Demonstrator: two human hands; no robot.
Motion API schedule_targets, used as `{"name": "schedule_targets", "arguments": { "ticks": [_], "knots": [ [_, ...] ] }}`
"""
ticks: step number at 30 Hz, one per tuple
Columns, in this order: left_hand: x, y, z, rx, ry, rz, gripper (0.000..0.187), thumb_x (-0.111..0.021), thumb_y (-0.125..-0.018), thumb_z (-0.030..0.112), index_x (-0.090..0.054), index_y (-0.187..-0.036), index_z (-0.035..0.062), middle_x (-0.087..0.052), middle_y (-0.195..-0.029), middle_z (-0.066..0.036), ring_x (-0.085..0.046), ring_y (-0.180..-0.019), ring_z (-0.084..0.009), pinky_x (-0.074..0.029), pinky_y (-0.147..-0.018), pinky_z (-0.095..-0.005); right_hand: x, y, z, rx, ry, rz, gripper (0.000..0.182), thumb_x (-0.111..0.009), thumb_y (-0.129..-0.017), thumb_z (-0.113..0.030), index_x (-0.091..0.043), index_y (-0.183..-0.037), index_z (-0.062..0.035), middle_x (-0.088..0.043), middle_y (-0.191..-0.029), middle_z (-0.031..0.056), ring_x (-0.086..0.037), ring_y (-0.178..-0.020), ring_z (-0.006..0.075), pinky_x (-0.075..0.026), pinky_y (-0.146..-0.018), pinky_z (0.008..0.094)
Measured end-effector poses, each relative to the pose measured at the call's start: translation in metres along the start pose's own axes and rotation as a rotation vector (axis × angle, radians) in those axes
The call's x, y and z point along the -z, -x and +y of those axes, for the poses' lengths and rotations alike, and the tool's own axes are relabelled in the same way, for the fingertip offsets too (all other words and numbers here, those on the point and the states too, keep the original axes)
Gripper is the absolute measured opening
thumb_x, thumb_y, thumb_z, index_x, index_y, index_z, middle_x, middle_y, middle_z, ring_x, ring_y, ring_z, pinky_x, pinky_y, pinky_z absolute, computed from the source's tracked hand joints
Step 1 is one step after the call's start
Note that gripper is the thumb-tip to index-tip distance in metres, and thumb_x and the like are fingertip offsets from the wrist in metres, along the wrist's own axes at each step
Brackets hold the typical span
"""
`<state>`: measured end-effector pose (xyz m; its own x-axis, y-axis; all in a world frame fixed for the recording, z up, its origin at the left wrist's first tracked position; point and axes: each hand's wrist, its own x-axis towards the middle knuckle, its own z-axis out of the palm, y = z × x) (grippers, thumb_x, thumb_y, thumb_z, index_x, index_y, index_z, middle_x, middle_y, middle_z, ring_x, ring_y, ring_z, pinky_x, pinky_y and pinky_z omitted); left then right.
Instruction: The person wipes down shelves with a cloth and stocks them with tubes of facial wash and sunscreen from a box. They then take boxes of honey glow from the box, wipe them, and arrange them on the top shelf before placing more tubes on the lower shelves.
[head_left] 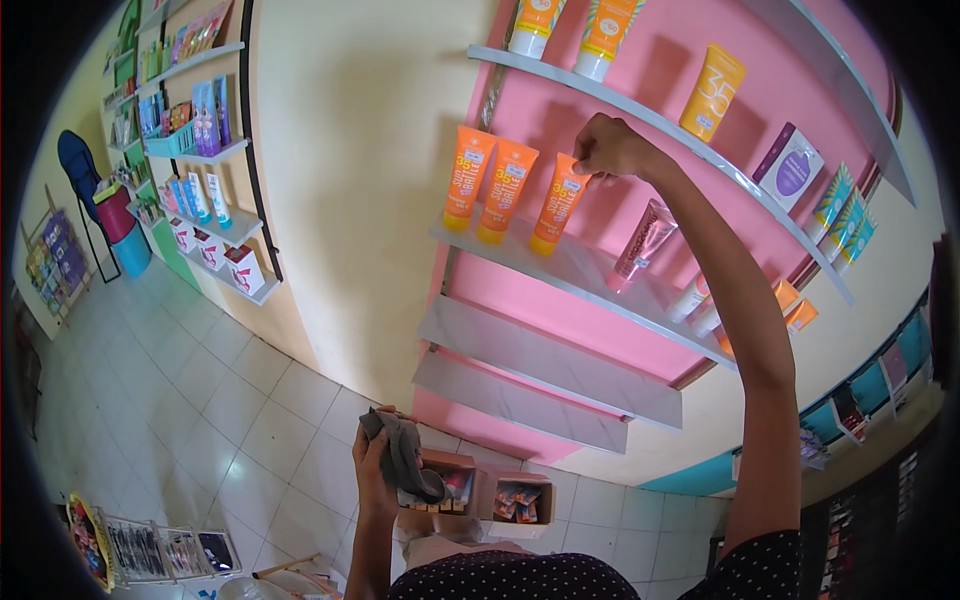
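Observation:
My right hand [615, 150] reaches up to the pink-backed shelf, its fingers closed at the top edge of an orange sunscreen tube [556, 208] with a yellow cap. That tube stands cap-down, leaning slightly. Two matching sunscreen tubes, one at the far left [468, 180] and one beside it [507, 192], stand to its left on the same shelf [520, 255]. To its right is a pink tube [643, 245]. Low in front of me, my left hand [372, 470] is wrapped round a crumpled grey cloth [402, 455].
Above, another shelf [600, 92] carries a yellow tube [713, 92] and a purple-white box [790, 167]. Two lower shelves [540, 360] jut out below. Open cardboard boxes [545, 515] with products sit on the tiled floor. More stocked shelves [235, 230] line the left wall.

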<state>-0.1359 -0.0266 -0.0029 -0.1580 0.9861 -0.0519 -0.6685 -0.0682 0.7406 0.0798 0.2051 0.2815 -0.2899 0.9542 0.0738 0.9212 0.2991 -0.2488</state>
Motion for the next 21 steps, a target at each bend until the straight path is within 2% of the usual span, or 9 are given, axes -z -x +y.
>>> {"name": "schedule_targets", "arguments": {
  "ticks": [11, 14, 16, 17, 19, 21],
  "knots": [
    [0.004, 0.004, 0.003, -0.031, -0.043, 0.032, 0.032, -0.041, -0.079, 0.020, -0.039, -0.106, 0.0034, -0.053, -0.090, -0.013, -0.052, -0.066, -0.0122, -0.045, -0.047, -0.0226, 0.005, 0.005, -0.005, -0.020, 0.128, -0.065, 0.013, -0.059, -0.069, -0.009, -0.054, -0.075, 0.0019, -0.057, -0.071, 0.0083, -0.060, -0.060, 0.0159, -0.046, -0.043, 0.0244],
    [0.001, 0.004, 0.003, -0.022, -0.048, 0.015, 0.032, -0.041, -0.079, 0.020, -0.039, -0.106, 0.0034, -0.053, -0.090, -0.014, -0.052, -0.066, -0.0122, -0.045, -0.047, -0.0227, 0.007, 0.005, -0.004, -0.026, 0.248, -0.037, 0.017, -0.060, -0.068, -0.013, -0.056, -0.078, 0.0002, -0.058, -0.072, 0.0077, -0.058, -0.065, 0.0172, -0.047, -0.050, 0.0281],
    [-0.001, 0.005, 0.003, -0.015, 0.008, 0.041, 0.027, -0.039, -0.080, 0.015, -0.041, -0.104, 0.0037, -0.054, -0.087, -0.014, -0.052, -0.056, -0.0149, -0.046, -0.048, -0.0239, 0.007, 0.008, -0.005, 0.080, 0.383, -0.021, 0.028, -0.062, -0.067, -0.017, -0.054, -0.089, -0.0015, -0.056, -0.084, 0.0112, -0.054, -0.079, 0.0208, -0.045, -0.067, 0.0316],
    [-0.002, 0.005, 0.002, -0.008, 0.004, 0.035, 0.027, -0.039, -0.080, 0.015, -0.041, -0.104, 0.0037, -0.054, -0.087, -0.014, -0.052, -0.056, -0.0149, -0.046, -0.048, -0.0239, 0.006, 0.012, -0.003, 0.071, 0.380, -0.021, 0.028, -0.062, -0.067, -0.017, -0.054, -0.089, -0.0015, -0.056, -0.084, 0.0112, -0.054, -0.079, 0.0208, -0.045, -0.067, 0.0316],
    [-0.004, 0.006, 0.002, -0.008, 0.021, 0.025, 0.027, -0.040, -0.080, 0.015, -0.040, -0.104, 0.0036, -0.053, -0.088, -0.014, -0.052, -0.057, -0.0157, -0.046, -0.048, -0.0245, -0.005, 0.044, -0.012, 0.049, 0.392, 0.265, 0.039, -0.063, -0.067, -0.020, -0.050, -0.099, -0.0032, -0.052, -0.098, 0.0142, -0.048, -0.093, 0.0247, -0.038, -0.082, 0.0330],
    [-0.010, 0.008, 0.001, 0.003, -0.034, -0.006, 0.030, -0.040, -0.079, 0.018, -0.040, -0.106, 0.0039, -0.052, -0.090, -0.014, -0.052, -0.062, -0.0140, -0.046, -0.049, -0.0235, -0.038, 0.082, -0.009, 0.331, 0.360, 0.586, 0.044, -0.062, -0.068, -0.017, -0.045, -0.107, -0.0044, -0.046, -0.106, 0.0143, -0.044, -0.098, 0.0276, -0.035, -0.085, 0.0346]
  ]
}}
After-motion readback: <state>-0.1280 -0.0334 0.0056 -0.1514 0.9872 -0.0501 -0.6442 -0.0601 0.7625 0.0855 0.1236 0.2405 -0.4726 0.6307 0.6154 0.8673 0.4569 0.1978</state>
